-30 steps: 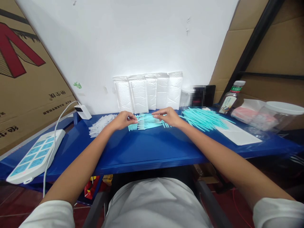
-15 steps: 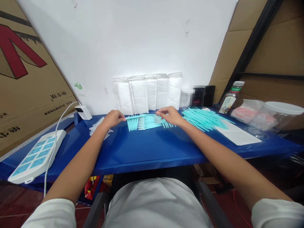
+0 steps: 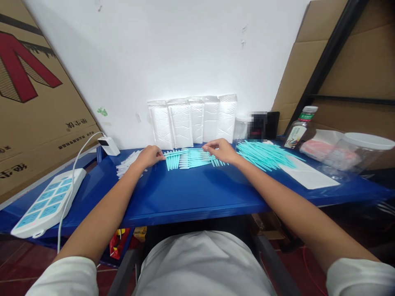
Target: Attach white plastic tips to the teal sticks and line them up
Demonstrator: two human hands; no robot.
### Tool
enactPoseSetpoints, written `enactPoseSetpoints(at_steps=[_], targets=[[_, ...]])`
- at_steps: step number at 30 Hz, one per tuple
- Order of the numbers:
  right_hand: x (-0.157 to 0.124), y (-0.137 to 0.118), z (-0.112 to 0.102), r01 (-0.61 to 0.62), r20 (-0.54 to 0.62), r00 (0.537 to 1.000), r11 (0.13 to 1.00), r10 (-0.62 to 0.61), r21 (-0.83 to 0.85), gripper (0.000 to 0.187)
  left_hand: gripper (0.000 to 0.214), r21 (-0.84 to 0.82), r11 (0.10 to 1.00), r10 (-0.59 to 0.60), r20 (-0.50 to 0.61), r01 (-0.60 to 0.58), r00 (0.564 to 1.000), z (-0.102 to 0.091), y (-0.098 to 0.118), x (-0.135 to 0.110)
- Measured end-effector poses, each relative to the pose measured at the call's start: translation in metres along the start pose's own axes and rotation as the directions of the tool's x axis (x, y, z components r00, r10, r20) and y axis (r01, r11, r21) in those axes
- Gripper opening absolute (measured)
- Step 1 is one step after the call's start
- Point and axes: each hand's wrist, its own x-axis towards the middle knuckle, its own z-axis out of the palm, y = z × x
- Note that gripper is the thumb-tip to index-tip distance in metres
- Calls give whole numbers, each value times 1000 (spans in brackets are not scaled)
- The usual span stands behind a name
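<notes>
My left hand (image 3: 150, 157) is closed in a pinch at the left end of a row of slim turquoise sticks (image 3: 194, 158), on the end of one turquoise stick (image 3: 173, 154). The row lies on the blue table, some sticks lengthwise, others crosswise at both ends; several have pale tips. At its back right, my right hand (image 3: 221, 151) has thumb and forefinger together on a thin turquoise stick; its fingers partly cover the tip. Small translucent white pieces (image 3: 127, 161) lie heaped beside my left wrist, partly hidden by it. A big loose pile of turquoise sticks (image 3: 262, 155) lies right of my right hand.
White padded envelopes (image 3: 191, 123) lean on the wall behind the row. A power strip (image 3: 49, 203) with a white cable lies left. At right are a white sheet (image 3: 311, 174), a bottle (image 3: 300, 127) and a clear jar (image 3: 365, 152). The blue table's front edge (image 3: 197, 216) runs before me.
My left hand has shifted slightly down, and the left end of the stick at its fingertips has dropped with it. My right hand has stayed nearly still.
</notes>
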Motion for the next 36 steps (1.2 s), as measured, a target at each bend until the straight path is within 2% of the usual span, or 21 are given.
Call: enactPoseSetpoints(at_steps=[10,22,25,28,29,31,33,34,36], targets=[[-1,-3,-1,-10,24,1000,1000,10,17,38,28,7,1000,-10,-18,10,1000,0,3,-3],[-1,-5,-1,-22,36,999,999,21,27,40,22,20,999,-44,-7,44,999,-2,6,-4],[-1,-5,-1,-19,36,999,999,18,30,39,25,17,999,-41,-23,41,999,-8,0,-4],[-1,-4,-1,-10,35,999,1000,9,23,39,31,-24,997,-75,-39,74,996,-23,-18,-6],[-1,-3,-1,-7,33,999,1000,7,15,39,33,-44,995,-93,-14,93,996,-29,-26,-7],[-1,-3,-1,-1,27,1000,1000,1,-10,38,40,-69,988,-127,147,138,981,-42,-40,-13],[-1,-3,-1,3,23,1000,1000,-3,-29,37,48,-85,978,-151,355,192,923,-52,-51,-20],[-1,-3,-2,4,19,1000,999,-4,-37,37,52,-87,974,-155,416,209,896,-56,-55,-23],[-1,-3,-3,9,11,1000,998,-8,-61,35,58,-83,970,-167,447,226,879,-62,-62,-28]])
